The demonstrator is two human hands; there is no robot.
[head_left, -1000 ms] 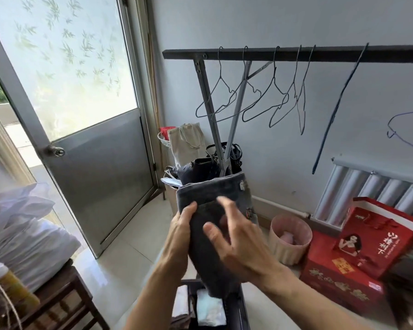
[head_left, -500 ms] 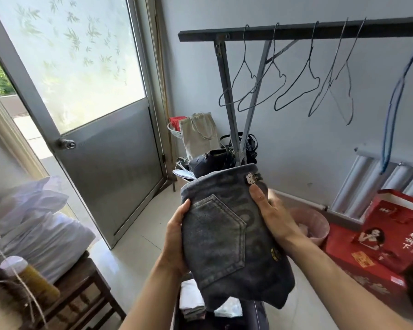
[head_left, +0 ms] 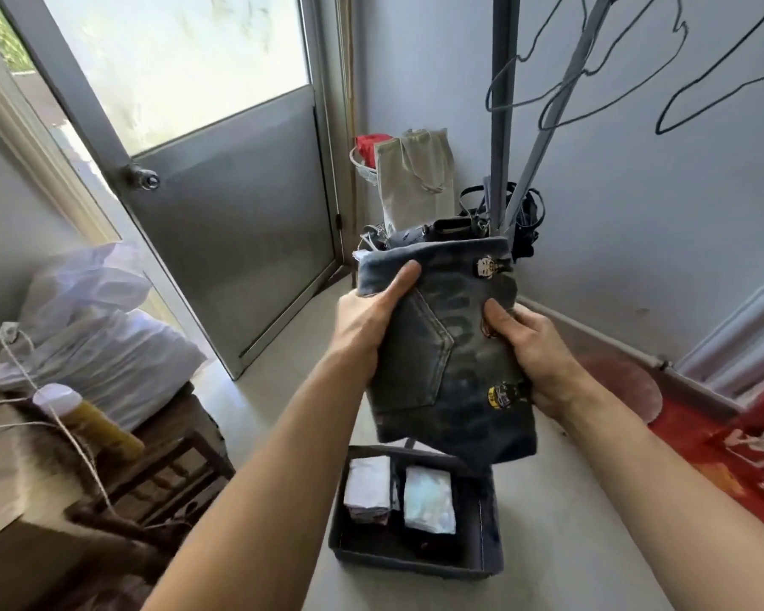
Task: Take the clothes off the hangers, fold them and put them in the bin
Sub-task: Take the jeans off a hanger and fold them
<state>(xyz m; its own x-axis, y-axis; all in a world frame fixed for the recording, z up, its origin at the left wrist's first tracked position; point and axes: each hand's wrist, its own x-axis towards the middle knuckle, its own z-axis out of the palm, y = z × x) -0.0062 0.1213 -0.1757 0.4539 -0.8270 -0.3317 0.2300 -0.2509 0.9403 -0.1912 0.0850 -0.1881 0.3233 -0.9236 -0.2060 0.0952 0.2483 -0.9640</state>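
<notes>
Lowered: folded dark-grey denim jeans (head_left: pixel 451 359), upright, gripped by left hand (head_left: pixel 367 321) and right hand (head_left: pixel 537 346), hung above dark fabric bin (head_left: pixel 415 568)'s far edge.

The jeans (head_left: pixel 451 346) were thick denim cloth, faded grey-blue and matt, with a raised stitched pocket seam. The bin (head_left: pixel 490 544) looked like dark matt fabric with pale stitching down one corner. The folded clothes (head_left: pixel 428 500) in it were soft pale cloth. The hangers (head_left: pixel 592 86) were thin bare wire and the rack pole (head_left: pixel 501 125) was dull dark metal. The door (head_left: pixel 239 240) had a brushed metal lower panel under frosted glass, and its knob (head_left: pixel 144 180) was shiny metal. The tote bag (head_left: pixel 415 178) was matt cream canvas. The floor (head_left: pixel 256 390) was smooth with a faint sheen. The bags (head_left: pixel 107 346) were crinkled white plastic and the stool (head_left: pixel 182 460) was worn dark wood.
</notes>
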